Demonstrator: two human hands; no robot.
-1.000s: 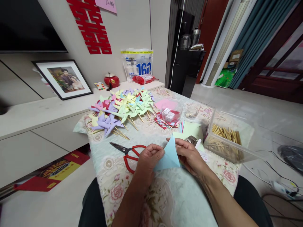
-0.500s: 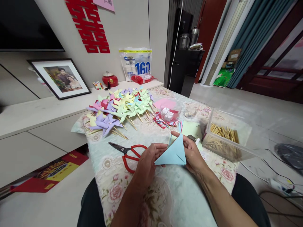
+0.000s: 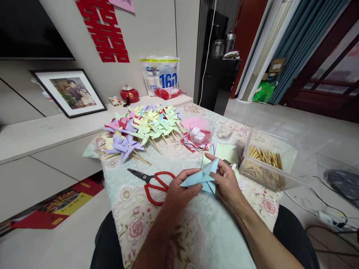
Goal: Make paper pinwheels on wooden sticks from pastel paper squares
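Between my hands is a light blue sheet of paper, folded and slit, its upper flap lifted away from the layer beneath. My left hand pinches its left corner, thumb in front and fingers behind. At the right edge, my right hand grips the paper with thumb and fingers. Red-handled scissors lie on the table beside my left hand, blades pointing left. Behind my right hand rest pale green paper sheets, partly covered by a small dark object I cannot make out.
Several paper pinwheels on sticks are heaped at the table's back left. A clear plastic box of short wooden sticks stands at the right. Near the middle back sit a clear packet, striped paper strips and a round clear container.
The blue paper has gone from a flat triangle facing me to a tilted, opening shape. My left thumb has come onto its front, and my right thumb now presses at its right edge.
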